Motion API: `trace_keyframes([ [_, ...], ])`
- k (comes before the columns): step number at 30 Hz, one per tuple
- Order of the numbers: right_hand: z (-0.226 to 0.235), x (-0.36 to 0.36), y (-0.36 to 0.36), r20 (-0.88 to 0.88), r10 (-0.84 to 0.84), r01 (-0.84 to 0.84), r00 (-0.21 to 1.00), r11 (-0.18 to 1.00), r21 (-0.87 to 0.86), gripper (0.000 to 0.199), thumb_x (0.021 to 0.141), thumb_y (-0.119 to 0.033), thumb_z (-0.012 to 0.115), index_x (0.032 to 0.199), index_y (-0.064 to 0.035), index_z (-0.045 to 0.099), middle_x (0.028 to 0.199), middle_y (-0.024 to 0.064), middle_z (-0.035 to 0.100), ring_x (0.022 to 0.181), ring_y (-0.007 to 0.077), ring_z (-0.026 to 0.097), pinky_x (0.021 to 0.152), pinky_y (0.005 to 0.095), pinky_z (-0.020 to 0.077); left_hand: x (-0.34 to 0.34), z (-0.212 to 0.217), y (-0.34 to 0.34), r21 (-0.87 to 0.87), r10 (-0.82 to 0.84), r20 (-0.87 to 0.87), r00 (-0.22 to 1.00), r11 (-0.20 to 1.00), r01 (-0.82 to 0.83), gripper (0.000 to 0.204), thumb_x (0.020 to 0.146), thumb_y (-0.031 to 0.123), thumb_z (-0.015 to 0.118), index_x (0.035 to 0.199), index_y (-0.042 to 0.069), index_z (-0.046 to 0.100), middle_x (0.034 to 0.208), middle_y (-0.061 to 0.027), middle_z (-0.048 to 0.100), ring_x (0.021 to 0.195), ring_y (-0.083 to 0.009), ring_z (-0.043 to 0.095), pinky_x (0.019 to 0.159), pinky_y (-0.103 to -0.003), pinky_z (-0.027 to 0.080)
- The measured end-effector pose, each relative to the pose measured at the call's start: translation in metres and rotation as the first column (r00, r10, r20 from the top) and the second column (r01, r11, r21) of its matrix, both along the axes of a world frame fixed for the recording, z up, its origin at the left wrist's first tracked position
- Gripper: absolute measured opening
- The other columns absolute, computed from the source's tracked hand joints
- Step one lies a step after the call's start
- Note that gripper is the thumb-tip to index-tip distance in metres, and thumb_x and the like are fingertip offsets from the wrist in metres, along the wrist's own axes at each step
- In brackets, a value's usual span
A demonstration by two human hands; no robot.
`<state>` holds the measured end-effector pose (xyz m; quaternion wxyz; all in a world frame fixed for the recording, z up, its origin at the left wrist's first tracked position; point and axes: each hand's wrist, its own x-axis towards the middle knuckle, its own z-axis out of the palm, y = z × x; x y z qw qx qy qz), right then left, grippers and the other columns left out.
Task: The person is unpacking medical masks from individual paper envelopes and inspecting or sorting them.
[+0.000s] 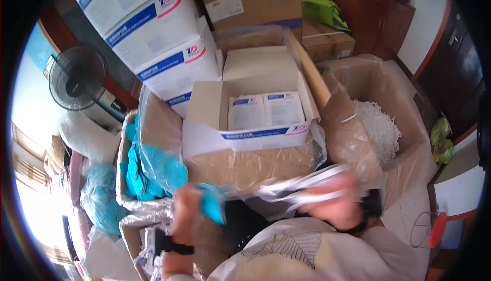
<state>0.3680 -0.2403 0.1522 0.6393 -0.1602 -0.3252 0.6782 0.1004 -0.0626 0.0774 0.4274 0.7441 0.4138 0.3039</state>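
Observation:
My left hand (pixel 186 204) is closed around a teal folded piece (pixel 212 203) that looks like a face mask without its straps. It is held in front of my body, just right of a lined bin of similar teal pieces (pixel 137 171). My right hand (pixel 335 201), blurred by motion, grips a bunch of thin white straps (pixel 294 185) that stream to the left, towards the teal piece. Beyond the hands, an open white carton (pixel 263 139) sits on a large plastic-lined box (pixel 245 171). Two small white packs (pixel 284 111) stand side by side inside it.
At the right, a plastic-lined box (pixel 409 122) holds a heap of white strands (pixel 377 127). Stacked white cartons (pixel 153 38) rise at the back left, near a fan (pixel 76 79). Another box (pixel 132 230) with small wrapped packets is beside my left wrist.

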Motion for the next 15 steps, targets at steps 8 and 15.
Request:
trace_keyframes([
  [8,-0.004,0.034,0.068,0.321,-0.367,0.395,0.873,0.918,-0.025,0.032,0.093,-0.032,0.036,0.07,-0.0102,0.042,0.054,-0.0019,0.035,0.046,0.009,0.03,0.045,0.0227,0.0253,0.052,0.001,-0.001,-0.31,0.085,0.938,0.336,0.641,0.702,0.028,0.087,0.033,0.045,0.082,0.006,0.05,0.063,-0.001,0.038,0.056,-0.0124,0.036,0.052,-0.023,0.033],
  [15,-0.027,-0.02,0.088,0.854,-0.377,0.13,0.358,0.926,0.355,0.04,0.079,-0.035,0.06,0.095,0.0011,0.053,0.071,0.0055,0.054,0.066,0.021,0.055,0.061,0.032,0.0438,0.098,-0.01,-0.046,-0.639,0.443,0.768,0.463,0.471,0.608,0.039,0.085,0.037,0.047,0.109,0.007,0.049,0.089,-0.0085,0.054,0.071,-0.0183,0.05,0.06,-0.027,0.041],
])
